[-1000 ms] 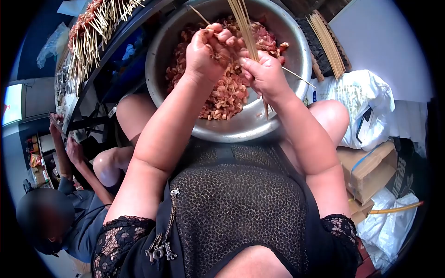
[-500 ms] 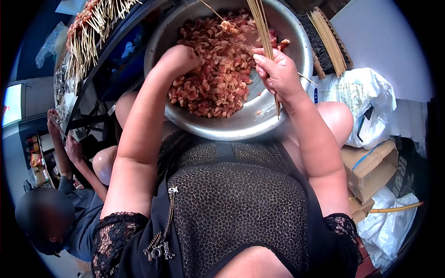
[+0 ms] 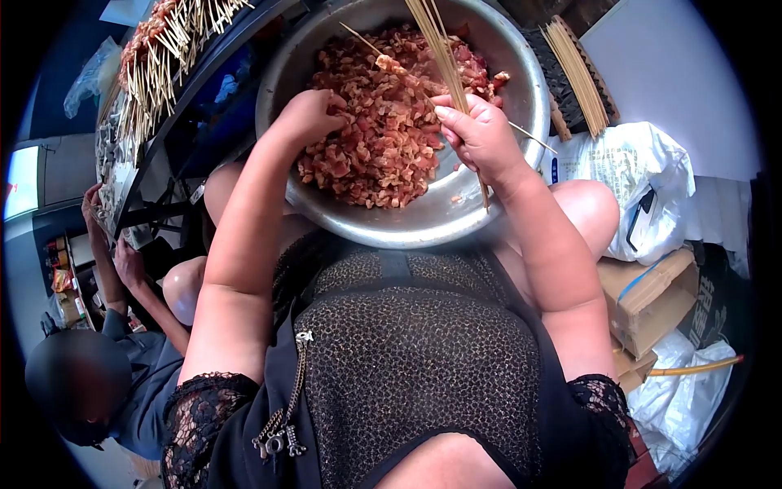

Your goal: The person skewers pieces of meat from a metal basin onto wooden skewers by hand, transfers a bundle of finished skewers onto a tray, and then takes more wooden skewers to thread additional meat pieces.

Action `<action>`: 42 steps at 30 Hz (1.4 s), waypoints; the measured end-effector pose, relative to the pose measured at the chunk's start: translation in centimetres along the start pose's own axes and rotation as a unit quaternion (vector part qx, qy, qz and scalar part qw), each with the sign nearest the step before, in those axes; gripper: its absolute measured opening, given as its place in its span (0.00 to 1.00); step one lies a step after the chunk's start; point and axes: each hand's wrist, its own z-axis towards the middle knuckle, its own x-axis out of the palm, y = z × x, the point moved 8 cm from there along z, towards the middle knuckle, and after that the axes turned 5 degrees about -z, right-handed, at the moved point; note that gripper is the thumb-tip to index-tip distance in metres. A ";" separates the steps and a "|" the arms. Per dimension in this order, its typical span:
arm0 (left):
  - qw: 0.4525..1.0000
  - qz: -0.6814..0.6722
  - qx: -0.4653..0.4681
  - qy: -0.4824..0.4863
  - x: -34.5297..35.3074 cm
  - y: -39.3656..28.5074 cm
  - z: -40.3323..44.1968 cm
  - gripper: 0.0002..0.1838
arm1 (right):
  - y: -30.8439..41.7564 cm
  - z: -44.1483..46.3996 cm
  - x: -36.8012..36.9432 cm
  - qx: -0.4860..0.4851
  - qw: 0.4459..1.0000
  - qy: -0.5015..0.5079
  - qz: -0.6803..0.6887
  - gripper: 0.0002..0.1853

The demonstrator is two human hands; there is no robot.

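Observation:
A large metal basin (image 3: 342,220) holds a heap of small cut meat pieces (image 3: 375,159). At the left side of the heap is my left hand (image 3: 314,116), its fingers curled and pinched against the meat; what lies between the fingertips is mostly hidden. My right hand (image 3: 482,138) is closed around a bundle of thin bamboo skewers (image 3: 442,61) over the basin's right part. The same hand also grips a single skewer (image 3: 521,130) that slants across the basin, with meat threaded near its pointed upper-left end.
Finished meat skewers (image 3: 167,61) line a table edge at upper left. A co-worker (image 3: 142,371) sits at left, both hands raised by that table. More bamboo skewers (image 3: 580,81) lie right of the basin. A white plastic bag (image 3: 627,175) and a cardboard box (image 3: 652,297) stand at right.
The single skewer with meat has shifted down and to the left, its tip lower over the heap. My right hand moved slightly left. The left hand's fingers have opened a little at the meat.

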 end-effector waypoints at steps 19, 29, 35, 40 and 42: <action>0.747 -0.650 0.096 -0.105 -2.2 -1.2 -0.6 0.21 | -0.2 -0.6 0.2 0.013 0.999 0.023 -0.025 0.09; 0.817 -0.560 0.083 -0.111 -2.2 -0.9 -0.9 0.19 | -0.7 -0.1 0.0 -0.003 0.999 0.030 -0.022 0.09; 0.939 -0.244 0.198 -0.139 -3.4 -5.7 -3.7 0.21 | -0.1 -0.5 -0.1 -0.004 1.000 0.018 -0.020 0.09; 0.808 -0.427 0.343 -0.218 -5.7 -6.0 -4.8 0.12 | 0.3 -0.8 -0.1 -0.011 0.999 0.018 -0.032 0.10; 0.753 -0.568 0.214 -0.255 -5.5 -2.7 -3.4 0.07 | 0.1 -0.8 -0.1 -0.013 0.999 0.020 -0.033 0.10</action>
